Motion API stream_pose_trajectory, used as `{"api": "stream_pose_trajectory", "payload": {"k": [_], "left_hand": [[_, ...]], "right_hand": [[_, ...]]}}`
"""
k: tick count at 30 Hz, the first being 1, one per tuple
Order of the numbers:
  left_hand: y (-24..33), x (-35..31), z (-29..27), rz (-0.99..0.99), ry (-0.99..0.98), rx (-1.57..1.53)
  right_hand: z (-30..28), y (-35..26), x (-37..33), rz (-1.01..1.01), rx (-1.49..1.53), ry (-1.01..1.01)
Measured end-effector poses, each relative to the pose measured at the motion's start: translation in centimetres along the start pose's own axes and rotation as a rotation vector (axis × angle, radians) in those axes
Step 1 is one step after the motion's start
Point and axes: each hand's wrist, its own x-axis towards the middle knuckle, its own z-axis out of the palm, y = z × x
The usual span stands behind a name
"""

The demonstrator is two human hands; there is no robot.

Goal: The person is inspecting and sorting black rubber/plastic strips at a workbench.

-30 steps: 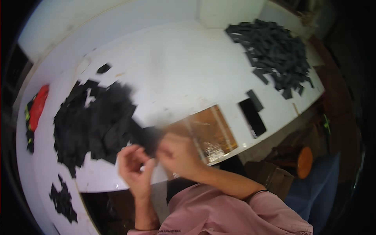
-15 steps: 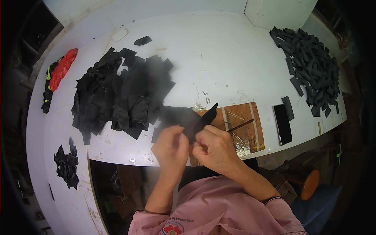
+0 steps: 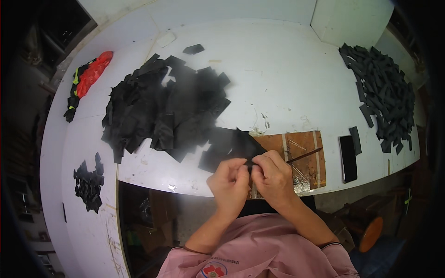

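Observation:
Thumb and fingertips of my left hand (image 3: 229, 185) are pinched on the edge of a black cloth piece (image 3: 237, 142). Close beside it, my right hand (image 3: 274, 180) is also closed on that edge, the fingertips of the two hands almost touching. The cloth spreads away from my fingers, over the table and the left part of a brown board (image 3: 303, 173). A thin dark pointed strip, perhaps a blade (image 3: 307, 155), sticks out to the right from beside my right hand, above the board. Whether that hand grips it is hidden.
A wide heap of black cloth pieces (image 3: 139, 102) lies left on the white table (image 3: 278, 60). Folded dark pieces (image 3: 387, 92) are piled far right, near a phone (image 3: 348, 160). A smaller black pile (image 3: 89, 185) and a red plastic bag (image 3: 95, 74) lie further left.
The whole view has shifted, so the table appears further right. My hands have drawn together at the cloth's near edge, and its raised, folded corner now lies lower and flatter.

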Motion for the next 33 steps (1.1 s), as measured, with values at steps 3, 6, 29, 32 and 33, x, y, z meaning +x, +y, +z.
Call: {"api": "stream_pose_trajectory", "payload": {"k": [3, 6, 29, 32, 33], "left_hand": [[-0.1, 1.3, -0.9, -0.386, -0.167, -0.569], [1.3, 1.6, -1.2, -0.504, -0.302, -0.815], [3.4, -2.6, 0.2, 0.031, -0.527, -0.252], [3.0, -1.7, 2.3, 0.778, -0.122, 0.162], [3.6, -1.8, 2.7, 0.783, -0.125, 0.156]], "right_hand": [[0.1, 0.9, -0.2, 0.137, 0.036, -0.008], [-0.9, 1.6, -0.1, 0.331, 0.347, -0.114], [-6.2, 0.3, -1.3, 0.051, 0.839, -0.104], [-7.3, -1.1, -1.2, 0.127, 0.714, -0.044], [-7.7, -1.5, -1.2, 0.207, 0.676, -0.036]]}}
